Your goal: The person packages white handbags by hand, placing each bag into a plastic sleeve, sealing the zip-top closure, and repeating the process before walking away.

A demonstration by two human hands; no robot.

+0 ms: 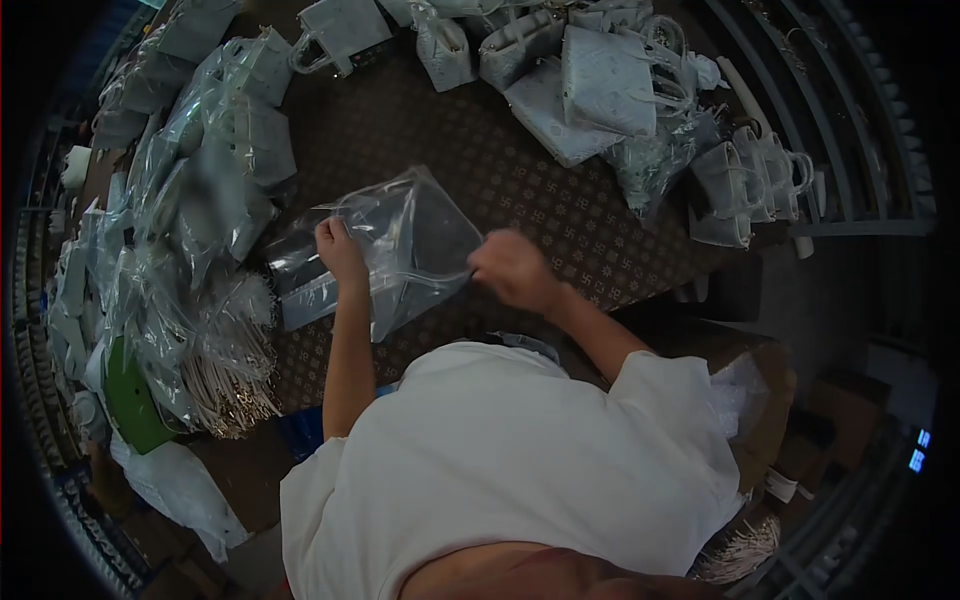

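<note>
A clear plastic bag (425, 235) lies spread over the brown patterned table (520, 165) in front of me. My left hand (341, 248) is closed, pinching the upper left part of the bag. At the bag's right edge is my right hand (512, 268), closed and slightly blurred; whatever its fingers hold, if anything, is hidden. The plastic is wrinkled and catches the light.
White handbags (610, 80) stand and lie along the far edge, with more small bags (735, 185) at the right. Plastic-wrapped items (180, 250), a bundle of pale straps (235, 360) and a green piece (135, 395) fill the left side.
</note>
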